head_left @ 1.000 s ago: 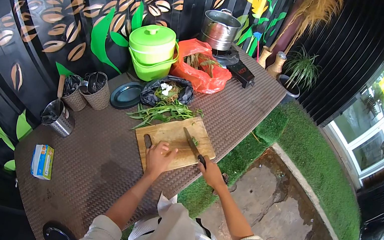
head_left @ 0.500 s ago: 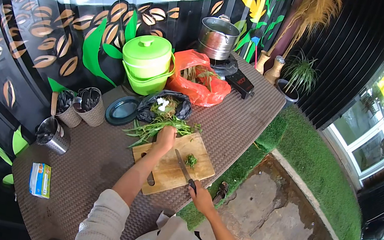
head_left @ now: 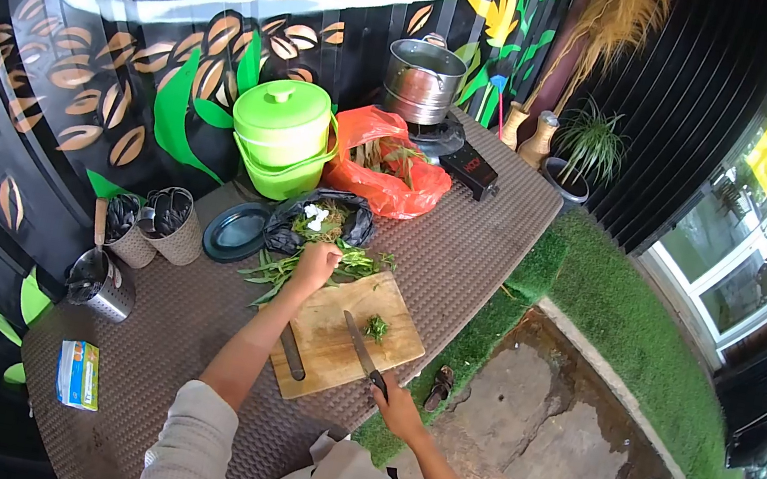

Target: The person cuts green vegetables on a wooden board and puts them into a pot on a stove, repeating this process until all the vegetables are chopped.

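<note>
My right hand (head_left: 397, 412) grips a knife (head_left: 356, 343) by its black handle, the blade lying low over the wooden cutting board (head_left: 321, 368). Beside the blade sits a small heap of chopped greens (head_left: 376, 328). Beyond the board's far left edge, my left hand (head_left: 316, 264) is closed among long leafy green stems (head_left: 267, 279); the fingertips are partly hidden. Just behind that hand, a black plastic bag (head_left: 285, 223) stands open with green and brown plant bits and something white in it.
Around the back stand a lime-green lidded bucket (head_left: 281, 136), a red plastic bag (head_left: 400, 204) with plant matter, and a metal pot (head_left: 421, 89) on a portable stove (head_left: 469, 168). To the left are a dark plate (head_left: 236, 231), utensil holders (head_left: 178, 244) and a tissue pack (head_left: 80, 374).
My left hand has shifted slightly away from the board, toward the black bag. The knife stays over the board in my right hand, and the view has turned a little.
</note>
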`<state>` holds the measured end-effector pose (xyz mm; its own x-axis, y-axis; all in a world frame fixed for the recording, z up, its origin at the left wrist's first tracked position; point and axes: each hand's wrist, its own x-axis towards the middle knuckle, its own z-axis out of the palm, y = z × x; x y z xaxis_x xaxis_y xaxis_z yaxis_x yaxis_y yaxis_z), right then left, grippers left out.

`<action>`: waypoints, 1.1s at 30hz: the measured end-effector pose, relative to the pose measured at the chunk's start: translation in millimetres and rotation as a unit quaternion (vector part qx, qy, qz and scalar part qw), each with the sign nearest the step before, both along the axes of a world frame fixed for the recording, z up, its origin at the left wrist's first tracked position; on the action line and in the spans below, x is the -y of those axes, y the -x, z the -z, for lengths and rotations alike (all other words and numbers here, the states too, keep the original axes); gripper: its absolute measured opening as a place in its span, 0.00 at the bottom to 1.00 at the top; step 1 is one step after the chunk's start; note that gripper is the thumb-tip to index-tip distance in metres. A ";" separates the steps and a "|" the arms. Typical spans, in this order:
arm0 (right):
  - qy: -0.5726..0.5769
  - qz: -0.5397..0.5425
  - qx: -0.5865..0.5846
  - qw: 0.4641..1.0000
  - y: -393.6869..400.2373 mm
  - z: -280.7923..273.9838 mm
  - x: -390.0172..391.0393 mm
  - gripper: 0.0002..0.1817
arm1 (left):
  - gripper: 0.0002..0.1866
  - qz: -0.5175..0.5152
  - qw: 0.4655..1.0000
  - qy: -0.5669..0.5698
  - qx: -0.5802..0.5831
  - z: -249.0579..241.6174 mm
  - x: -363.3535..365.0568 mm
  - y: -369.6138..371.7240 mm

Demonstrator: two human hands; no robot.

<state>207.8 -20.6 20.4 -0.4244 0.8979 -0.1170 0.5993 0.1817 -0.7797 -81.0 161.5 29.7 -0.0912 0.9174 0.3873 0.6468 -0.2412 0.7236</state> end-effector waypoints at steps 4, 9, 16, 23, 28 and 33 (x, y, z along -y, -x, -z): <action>-0.006 -0.011 -0.020 1.000 3.3 -2.0 5.5 0.18 | 0.06 0.042 0.994 0.093 0.047 -11.8 2.1 20.7; 0.002 0.013 -0.052 0.999 5.4 -4.7 10.4 0.15 | 0.07 0.072 0.955 0.135 0.256 -15.6 8.4 32.1; -0.018 0.038 -0.077 0.996 4.6 -4.9 14.1 0.12 | 0.13 0.063 0.902 0.184 0.385 -50.8 61.2 10.0; -0.096 0.069 -0.220 0.968 11.5 8.3 11.7 0.14 | 0.13 0.028 0.843 0.189 0.503 -49.8 137.2 -39.2; -0.159 0.142 -0.181 0.960 35.7 1.8 9.4 0.11 | 0.13 -0.002 0.841 0.181 0.511 -21.2 162.7 -59.4; 0.010 0.117 -0.292 0.949 61.0 -15.9 9.6 0.16 | 0.11 0.000 0.799 0.171 0.576 -8.6 169.6 -68.6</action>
